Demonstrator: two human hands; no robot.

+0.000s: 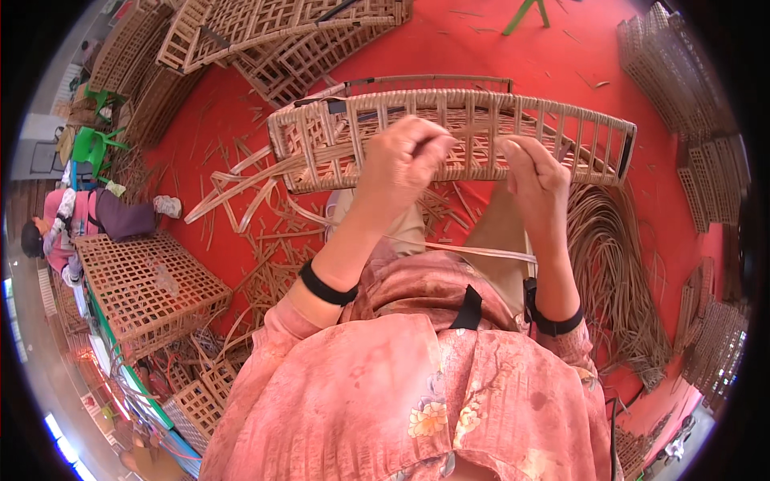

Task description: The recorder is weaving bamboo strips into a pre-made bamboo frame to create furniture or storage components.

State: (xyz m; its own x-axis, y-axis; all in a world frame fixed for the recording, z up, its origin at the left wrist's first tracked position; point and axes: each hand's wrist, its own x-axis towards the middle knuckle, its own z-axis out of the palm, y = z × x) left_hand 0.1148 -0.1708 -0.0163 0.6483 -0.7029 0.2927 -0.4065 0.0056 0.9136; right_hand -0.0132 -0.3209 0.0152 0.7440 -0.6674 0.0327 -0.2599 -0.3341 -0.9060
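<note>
In front of my lap stands a long woven rattan basket frame (589, 128), its slatted side facing me and its rim wrapped in cane. My left hand (407, 156) is closed in a pinch just over the rim, left of the middle. Across from it, my right hand (536, 167) also pinches with bent fingers, over the right half of the frame. A thin cane strip, blurred, seems to run between the fingertips. Loose flat cane strips (249, 172) pass through the frame's left end and trail out. Another pale strip (473, 250) lies across my lap.
A thick bundle of cane (613, 272) lies right of my legs. Offcuts litter the red floor (473, 48). Woven panels (281, 32) are piled beyond the frame, and stacked baskets (670, 72) line the right. A person (104, 212) sits at left behind a woven basket (152, 280).
</note>
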